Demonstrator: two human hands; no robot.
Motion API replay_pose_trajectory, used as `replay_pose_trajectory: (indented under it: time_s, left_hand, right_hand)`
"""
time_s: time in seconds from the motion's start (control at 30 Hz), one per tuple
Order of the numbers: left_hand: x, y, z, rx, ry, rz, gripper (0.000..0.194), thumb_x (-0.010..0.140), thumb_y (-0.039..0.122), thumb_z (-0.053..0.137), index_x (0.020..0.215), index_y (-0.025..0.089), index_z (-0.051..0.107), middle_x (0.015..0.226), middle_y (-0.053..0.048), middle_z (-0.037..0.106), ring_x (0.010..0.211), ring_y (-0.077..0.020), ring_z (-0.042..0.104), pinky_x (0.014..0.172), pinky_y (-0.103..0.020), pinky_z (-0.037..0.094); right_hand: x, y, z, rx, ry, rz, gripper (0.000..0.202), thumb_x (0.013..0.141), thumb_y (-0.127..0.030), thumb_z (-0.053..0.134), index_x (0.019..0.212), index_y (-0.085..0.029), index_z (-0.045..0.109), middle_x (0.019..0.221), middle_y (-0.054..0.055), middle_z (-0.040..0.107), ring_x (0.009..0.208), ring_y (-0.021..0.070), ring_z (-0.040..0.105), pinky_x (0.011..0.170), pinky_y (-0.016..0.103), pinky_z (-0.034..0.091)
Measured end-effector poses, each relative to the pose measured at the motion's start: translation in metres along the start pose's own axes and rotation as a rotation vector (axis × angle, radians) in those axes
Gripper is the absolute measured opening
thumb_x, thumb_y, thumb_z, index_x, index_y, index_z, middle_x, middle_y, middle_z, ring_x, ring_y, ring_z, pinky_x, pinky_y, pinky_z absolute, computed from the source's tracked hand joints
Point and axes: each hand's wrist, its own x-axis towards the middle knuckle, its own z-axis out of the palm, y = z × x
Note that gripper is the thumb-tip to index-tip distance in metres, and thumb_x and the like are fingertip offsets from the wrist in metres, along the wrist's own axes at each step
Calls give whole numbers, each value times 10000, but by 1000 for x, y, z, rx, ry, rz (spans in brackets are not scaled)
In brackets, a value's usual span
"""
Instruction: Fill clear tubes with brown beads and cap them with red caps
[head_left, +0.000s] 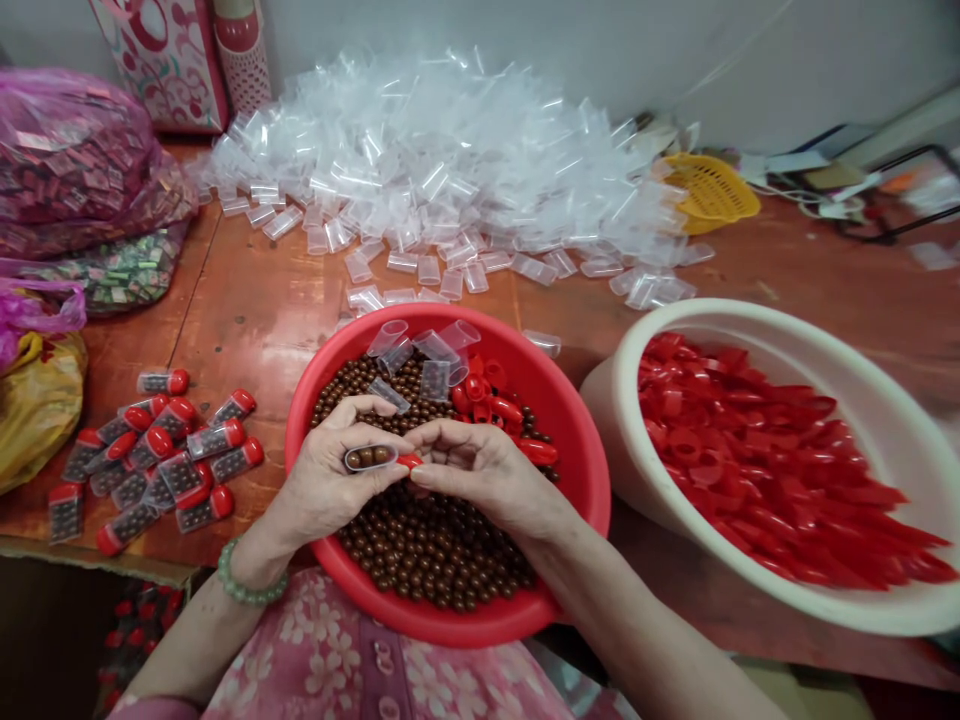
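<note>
My left hand is closed around a clear plastic tube, its oval mouth facing up and brown balls showing inside. Thumb and fingertips of my right hand pinch a small red cap right beside the tube; the left fingertips also reach it. Both hands are over a red basin of brown balls. On top of the balls lie several empty clear tubes and loose red caps. A green bead bracelet circles my left wrist.
A white tub of red caps stands at the right. Filled, capped tubes lie at the left. Behind the basin spreads a heap of clear tubes, with a yellow basket beside it. Plastic bags sit at the far left.
</note>
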Motion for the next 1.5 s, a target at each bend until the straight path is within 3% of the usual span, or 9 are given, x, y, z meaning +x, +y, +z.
replay_pose_trajectory:
  time_s: [0.17,0.3,0.5,0.63,0.77,0.87,0.93,1.17,1.5]
  left_hand:
    - [1,0,1,-37,-9,-20,103,766,161,707,863,164,742,1097,-67,540,1036,-162,571,926,-287,451]
    - [2,1,2,-59,47,-52,81,761,161,703,838,169,727,1035,-47,537,986,-148,558,904,-281,440]
    - [4,0,2,-92,77,-36,37,784,168,670,821,163,668,945,-29,550,938,-145,547,904,-293,434]
    - [3,0,3,-103,90,-65,72,810,212,640,851,153,630,910,-27,552,910,-146,546,883,-298,446]
    - [2,3,4,-329,66,-218,239,827,317,645,994,152,601,959,-41,595,874,-141,610,823,-286,500]
    - [2,3,3,-407,-24,-308,360,797,409,692,1006,129,606,852,-47,657,786,-129,637,771,-261,505]
    - [2,2,2,-442,-100,-342,422,773,456,715,1008,119,622,800,-46,670,738,-121,634,724,-242,500]
    - [2,-4,1,-518,-218,-344,498,697,580,739,822,111,628,733,-28,639,662,-105,624,615,-204,496]
    - [2,-2,1,-414,-261,-331,488,760,595,661,735,119,558,618,2,579,532,-75,558,552,-198,458]
  right_hand:
    - [-5,0,0,-292,-7,-168,199,826,-302,681,982,-179,679,844,13,709,730,116,650,684,225,519]
    - [-8,-3,7,-766,50,-477,230,914,-229,560,1137,-196,599,1042,67,706,936,176,677,828,302,550]
    - [-4,2,10,-1185,149,-781,266,923,-151,521,1187,-169,549,1015,115,717,886,202,707,753,304,593]
    - [1,0,3,-1146,139,-824,309,916,-163,542,1223,-189,553,1054,91,732,894,183,720,770,281,600]
    - [2,-9,-7,-915,235,-705,206,870,-205,627,1072,-228,662,938,34,757,788,160,724,750,267,592]
    - [2,-20,-7,-643,330,-634,202,846,-244,672,1047,-266,683,950,17,753,825,165,719,791,292,585]
    - [5,-27,-1,-547,310,-625,197,835,-268,689,1031,-279,694,958,21,748,852,176,711,808,318,583]
    - [18,-34,23,-596,100,-656,175,837,-215,669,1003,-249,713,901,30,727,779,162,686,699,288,566]
    - [15,-35,11,-862,82,-681,180,869,-233,626,1031,-220,701,858,35,722,756,154,670,729,280,548]
